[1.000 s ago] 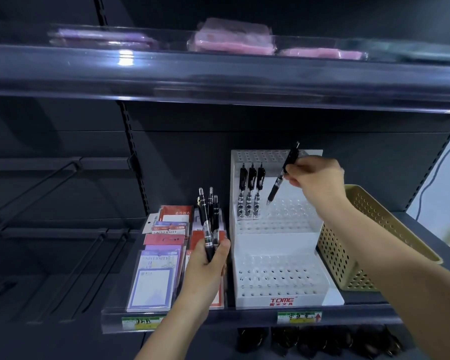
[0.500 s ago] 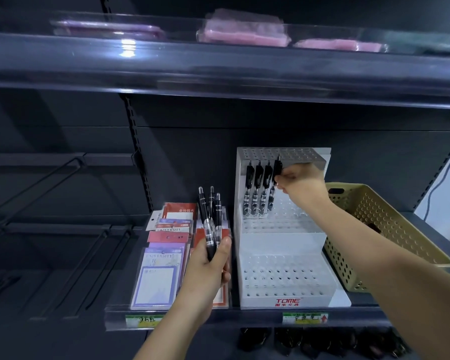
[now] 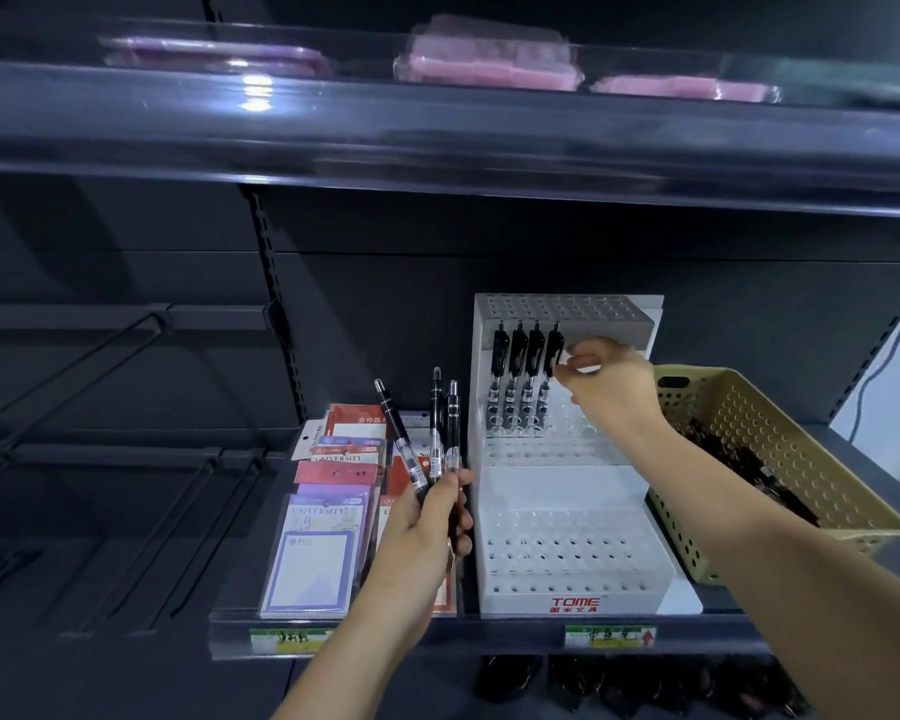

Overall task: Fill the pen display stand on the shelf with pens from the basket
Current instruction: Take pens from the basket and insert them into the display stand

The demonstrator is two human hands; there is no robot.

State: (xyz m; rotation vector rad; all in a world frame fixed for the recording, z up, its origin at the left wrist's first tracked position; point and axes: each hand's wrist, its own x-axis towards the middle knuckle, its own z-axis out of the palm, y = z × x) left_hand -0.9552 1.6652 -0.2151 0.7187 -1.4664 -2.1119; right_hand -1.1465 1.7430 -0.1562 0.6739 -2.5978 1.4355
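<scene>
White plastic stand (image 3: pixel 567 563) is sitting on the shelf (image 3: pixel 489 634). Right hand (image 3: pixel 601 387) is curling at the fourth pen (image 3: pixel 552 366) in the stand's top-left row; pinching or merely touching, cannot tell. Left hand (image 3: pixel 427 517), left of the stand, is gripping three pens (image 3: pixel 435 439) fanned upward, probably keeping them ready. Basket (image 3: pixel 853 517) is waiting just right of the stand.

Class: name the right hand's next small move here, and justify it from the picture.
Probably move the right hand to take one of the three pens from the left hand: four pens already stand in the display stand, next hole free.
</scene>
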